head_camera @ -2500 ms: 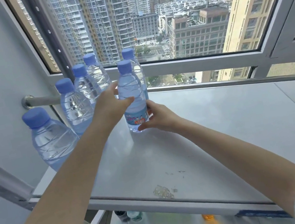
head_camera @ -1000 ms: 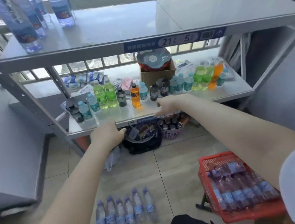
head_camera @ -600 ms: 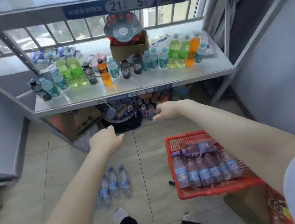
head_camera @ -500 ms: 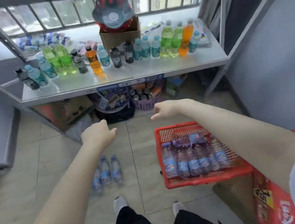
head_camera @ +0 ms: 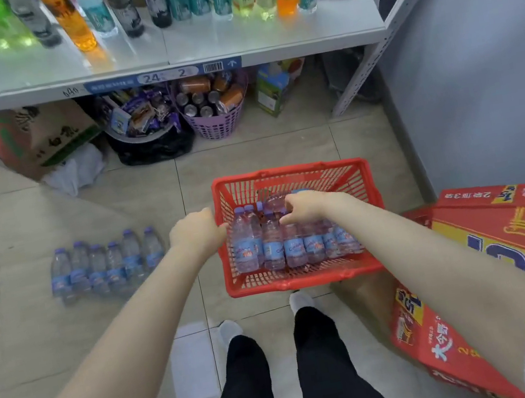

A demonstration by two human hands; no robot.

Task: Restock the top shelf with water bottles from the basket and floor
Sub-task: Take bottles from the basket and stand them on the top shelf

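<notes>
Left hand (head_camera: 196, 234) hovers loosely curled and empty at the red basket (head_camera: 284, 173)'s left rim; right hand (head_camera: 306, 207) curls over its water bottles (head_camera: 293, 247), grip unclear.

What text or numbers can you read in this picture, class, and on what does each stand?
"24" and "2": blue label strip on the shelf.
Red carton: large Chinese print, illegible to me.
Labels on the water bottles in the basket: too blurred.
</notes>
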